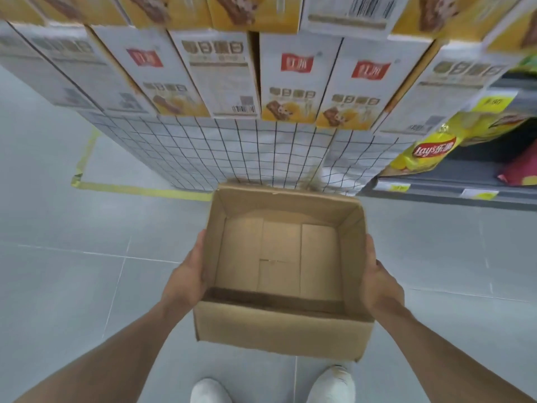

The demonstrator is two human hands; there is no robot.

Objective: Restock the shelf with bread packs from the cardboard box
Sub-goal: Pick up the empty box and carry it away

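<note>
Left hand (186, 276), right hand (381, 282) against box (283, 330)

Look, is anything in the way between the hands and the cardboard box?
Nothing visible is. The left hand lies against the left wall of the cardboard box, and the right hand lies against its right wall, with no gap showing. The box is empty inside.
</note>
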